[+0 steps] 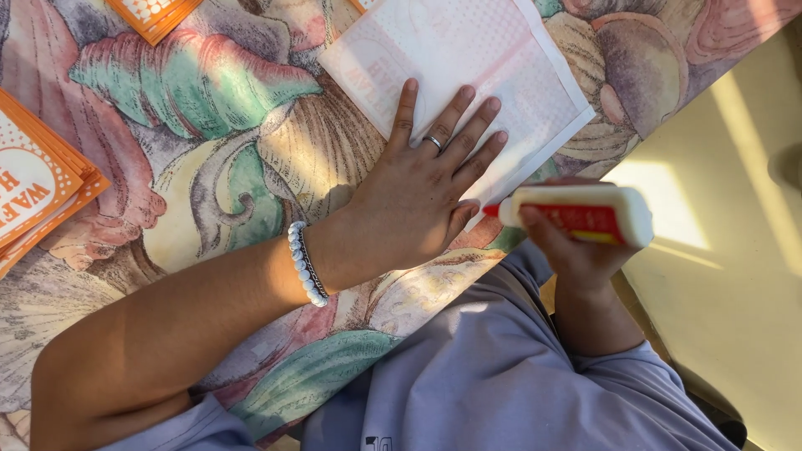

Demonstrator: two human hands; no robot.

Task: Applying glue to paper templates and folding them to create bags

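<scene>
Head cam: my left hand (422, 188) lies flat pinning the paper sheet (468, 75) on the counter (209, 167), right hand (576, 250) gripping the glue bottle (585, 213), nozzle pointing left at the sheet's near edge.

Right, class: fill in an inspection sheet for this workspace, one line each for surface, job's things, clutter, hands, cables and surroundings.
Surface: tablecloth with a shell pattern, partly sunlit.
Job's things: white paper sheet lying flat; glue bottle, white with a red label.
Clutter: orange printed sheets stacked at the left edge; more at the top.
Hands: left hand pressed flat on the sheet, wearing a ring and a bead bracelet; right hand grips the bottle, nozzle towards the sheet's edge.
Cables: nothing seen.
Surroundings: pale floor.
</scene>
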